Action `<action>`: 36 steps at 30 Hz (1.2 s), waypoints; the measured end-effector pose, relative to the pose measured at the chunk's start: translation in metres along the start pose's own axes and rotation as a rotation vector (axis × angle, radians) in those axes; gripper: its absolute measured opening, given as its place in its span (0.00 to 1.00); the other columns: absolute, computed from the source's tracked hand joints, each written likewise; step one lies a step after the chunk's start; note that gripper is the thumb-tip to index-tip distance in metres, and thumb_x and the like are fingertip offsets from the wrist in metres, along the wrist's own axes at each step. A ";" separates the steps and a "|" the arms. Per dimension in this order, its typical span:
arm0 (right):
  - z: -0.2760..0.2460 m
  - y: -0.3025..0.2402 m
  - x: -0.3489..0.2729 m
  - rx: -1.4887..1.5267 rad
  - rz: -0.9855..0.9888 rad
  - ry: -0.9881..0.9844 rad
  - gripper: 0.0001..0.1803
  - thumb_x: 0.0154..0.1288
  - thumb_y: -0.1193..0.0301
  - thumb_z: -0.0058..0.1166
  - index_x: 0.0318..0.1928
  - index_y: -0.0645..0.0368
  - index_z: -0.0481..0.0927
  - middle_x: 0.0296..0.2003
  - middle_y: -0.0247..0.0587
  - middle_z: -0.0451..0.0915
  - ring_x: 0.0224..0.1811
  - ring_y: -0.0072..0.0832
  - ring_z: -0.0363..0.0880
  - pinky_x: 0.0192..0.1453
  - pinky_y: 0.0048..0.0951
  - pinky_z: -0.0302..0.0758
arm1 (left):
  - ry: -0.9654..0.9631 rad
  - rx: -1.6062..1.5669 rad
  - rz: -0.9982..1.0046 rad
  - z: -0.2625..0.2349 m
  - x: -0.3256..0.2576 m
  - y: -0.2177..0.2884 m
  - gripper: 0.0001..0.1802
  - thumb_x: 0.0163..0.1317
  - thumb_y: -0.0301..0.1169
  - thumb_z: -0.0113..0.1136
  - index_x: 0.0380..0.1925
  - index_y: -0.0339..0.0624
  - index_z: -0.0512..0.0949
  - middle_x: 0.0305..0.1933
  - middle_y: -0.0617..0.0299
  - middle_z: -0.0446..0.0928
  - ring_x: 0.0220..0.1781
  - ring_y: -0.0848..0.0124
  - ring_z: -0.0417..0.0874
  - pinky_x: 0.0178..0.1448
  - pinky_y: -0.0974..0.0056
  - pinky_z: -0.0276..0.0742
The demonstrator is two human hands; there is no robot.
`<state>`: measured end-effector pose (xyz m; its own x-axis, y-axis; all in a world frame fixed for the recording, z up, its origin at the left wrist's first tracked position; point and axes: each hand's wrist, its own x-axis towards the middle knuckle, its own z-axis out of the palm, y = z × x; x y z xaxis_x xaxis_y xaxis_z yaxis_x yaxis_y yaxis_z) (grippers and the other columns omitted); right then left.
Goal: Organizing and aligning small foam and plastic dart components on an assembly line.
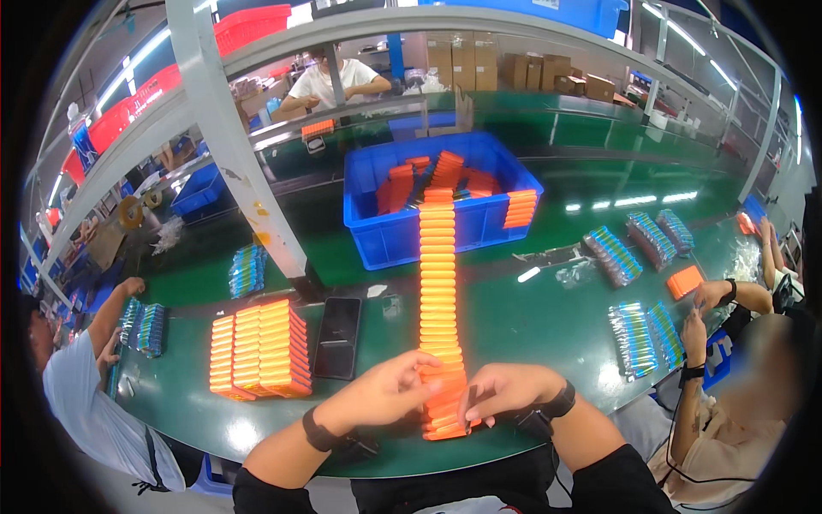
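Note:
A long strip of orange cylinders, joined side by side, runs from the blue crate's rim down to my hands near the table's front edge. My left hand is closed on the strip's left side, its fingers lying across the top. At the opposite edge, my right hand has its thumb and fingers curled in on the strip. Between and below my hands the near end bunches into a folded stack. More orange strips lie in the blue crate, and one hangs over its right front corner.
Stacked orange blocks and a black phone lie left of my arms, near a metal post. Blue-wrapped bundles sit on the green table at the right. Co-workers work at both sides and across.

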<state>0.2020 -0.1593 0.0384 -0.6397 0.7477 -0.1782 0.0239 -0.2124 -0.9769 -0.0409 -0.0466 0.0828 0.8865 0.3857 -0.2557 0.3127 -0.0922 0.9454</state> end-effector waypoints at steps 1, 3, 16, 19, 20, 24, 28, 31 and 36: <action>0.001 -0.001 -0.003 0.008 -0.037 0.019 0.11 0.74 0.71 0.58 0.48 0.66 0.85 0.38 0.38 0.87 0.28 0.17 0.78 0.35 0.20 0.76 | -0.061 0.006 -0.033 0.001 -0.003 0.005 0.27 0.75 0.40 0.58 0.68 0.42 0.65 0.25 0.67 0.77 0.24 0.81 0.75 0.28 0.73 0.69; -0.001 -0.008 -0.006 0.021 -0.089 0.048 0.11 0.74 0.73 0.57 0.49 0.66 0.85 0.38 0.37 0.87 0.29 0.18 0.79 0.37 0.21 0.76 | -0.075 0.029 -0.061 -0.003 -0.009 0.013 0.29 0.76 0.40 0.56 0.71 0.43 0.61 0.25 0.66 0.77 0.25 0.80 0.76 0.28 0.73 0.69; 0.001 -0.012 -0.010 0.124 -0.280 -0.163 0.08 0.72 0.76 0.58 0.46 0.68 0.85 0.37 0.44 0.87 0.30 0.22 0.84 0.39 0.23 0.80 | -0.118 -0.445 0.333 0.007 0.031 -0.011 0.45 0.71 0.27 0.61 0.80 0.42 0.45 0.69 0.61 0.65 0.68 0.73 0.69 0.70 0.64 0.68; 0.002 -0.005 -0.005 0.126 -0.199 -0.194 0.08 0.72 0.75 0.59 0.46 0.67 0.85 0.38 0.42 0.88 0.30 0.22 0.84 0.38 0.23 0.79 | -0.066 -0.208 0.399 -0.009 0.043 -0.022 0.48 0.64 0.26 0.67 0.79 0.42 0.51 0.72 0.55 0.64 0.72 0.67 0.67 0.75 0.61 0.64; 0.002 -0.004 -0.003 0.113 -0.135 -0.189 0.09 0.72 0.74 0.59 0.46 0.67 0.85 0.38 0.42 0.88 0.30 0.22 0.84 0.37 0.23 0.79 | -0.027 0.000 0.499 -0.013 0.049 -0.030 0.48 0.62 0.27 0.69 0.79 0.42 0.54 0.73 0.53 0.64 0.73 0.65 0.67 0.75 0.60 0.63; -0.006 0.005 0.005 0.116 -0.058 -0.185 0.09 0.73 0.73 0.59 0.46 0.67 0.85 0.38 0.42 0.87 0.28 0.23 0.83 0.35 0.24 0.79 | 0.028 0.156 0.424 -0.016 0.059 -0.047 0.51 0.58 0.31 0.73 0.79 0.44 0.55 0.74 0.50 0.62 0.74 0.59 0.65 0.77 0.58 0.61; -0.009 0.008 0.013 0.108 -0.008 -0.182 0.10 0.73 0.72 0.59 0.46 0.68 0.85 0.37 0.43 0.87 0.28 0.23 0.82 0.34 0.24 0.79 | 0.039 0.192 0.344 -0.017 0.068 -0.068 0.54 0.57 0.38 0.74 0.79 0.44 0.54 0.71 0.44 0.64 0.75 0.53 0.61 0.78 0.53 0.57; -0.011 0.008 0.014 0.095 0.083 -0.184 0.10 0.73 0.72 0.59 0.47 0.66 0.85 0.40 0.41 0.88 0.31 0.22 0.83 0.38 0.24 0.79 | 0.030 0.265 0.375 -0.019 0.071 -0.069 0.53 0.57 0.38 0.74 0.79 0.44 0.55 0.70 0.42 0.65 0.75 0.51 0.61 0.78 0.53 0.57; -0.010 0.012 0.016 0.131 0.030 -0.164 0.10 0.74 0.72 0.58 0.46 0.68 0.85 0.38 0.43 0.87 0.29 0.23 0.82 0.33 0.24 0.80 | 0.066 0.233 0.338 -0.019 0.071 -0.071 0.50 0.59 0.34 0.73 0.78 0.43 0.56 0.67 0.46 0.66 0.70 0.58 0.67 0.74 0.57 0.64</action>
<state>0.1996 -0.1434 0.0225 -0.7571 0.6294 -0.1750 -0.0483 -0.3212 -0.9458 -0.0068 0.0045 0.0011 0.9313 0.3549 0.0821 0.0831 -0.4266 0.9006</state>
